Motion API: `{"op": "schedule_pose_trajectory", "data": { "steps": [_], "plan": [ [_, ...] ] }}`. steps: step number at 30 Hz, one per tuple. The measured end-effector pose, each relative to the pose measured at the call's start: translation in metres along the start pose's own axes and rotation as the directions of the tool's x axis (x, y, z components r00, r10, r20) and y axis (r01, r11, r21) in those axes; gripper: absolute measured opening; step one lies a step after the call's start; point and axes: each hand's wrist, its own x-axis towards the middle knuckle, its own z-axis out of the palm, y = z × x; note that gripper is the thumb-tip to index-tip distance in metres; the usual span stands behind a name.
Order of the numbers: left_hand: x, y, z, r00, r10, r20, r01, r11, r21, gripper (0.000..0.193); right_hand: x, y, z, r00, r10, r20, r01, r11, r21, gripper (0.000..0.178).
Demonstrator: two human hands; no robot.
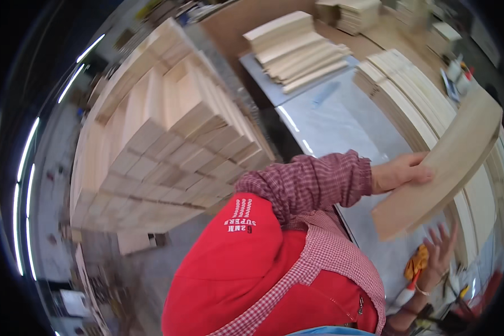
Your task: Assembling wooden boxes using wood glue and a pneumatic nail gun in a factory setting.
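While the left arm reaches across the body toward the right, its checked sleeve (313,182) gathered at the wrist, the left hand (400,172) grips a pale wooden board (448,162) at its long left edge. Grip: pinching the board, digits folded over the edge; those behind the wood are hidden. Board is held up over the grey worktable (369,134), slanting in view from lower left to upper right, and covers part of a stack of long boards (423,106). Right hand (439,252): raised, fingers spread and blurred, just beyond the board's lower edge; grip empty, contact with the board cannot be told. A pale band (421,290) circles the right wrist. Near this hand lies an orange-yellow item (417,262), kind unclear. At the table's far end sits a pile of shorter boards (297,50), uneven at the ends. Left of the body, well apart from both hands, stands a tall stack of wooden pieces (173,145), block-like ends facing the person
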Motion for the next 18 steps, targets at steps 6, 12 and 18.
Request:
{"op": "schedule_pose_trajectory", "data": {
  "steps": [6,12,18],
  "plan": [
    [-0.071,0.071,-0.015,0.826,0.456,-0.332,-0.267,0.834,0.483,0.063,0.024,-0.082,0.135,0.95,-0.098,0.297,0.026,0.972,0.236,0.048],
    [-0.174,0.122,0.018,0.812,0.504,0.296,0.079,-0.597,0.798,0.034,0.033,-0.157,0.228,0.773,-0.28,0.569,-0.044,0.871,0.489,0.04],
    [-0.26,0.176,-0.059,0.816,0.578,-0.014,0.49,-0.679,0.546,0.02,0.015,-0.207,0.303,0.53,-0.599,0.6,0.236,0.784,0.574,0.049]
  ]
}}
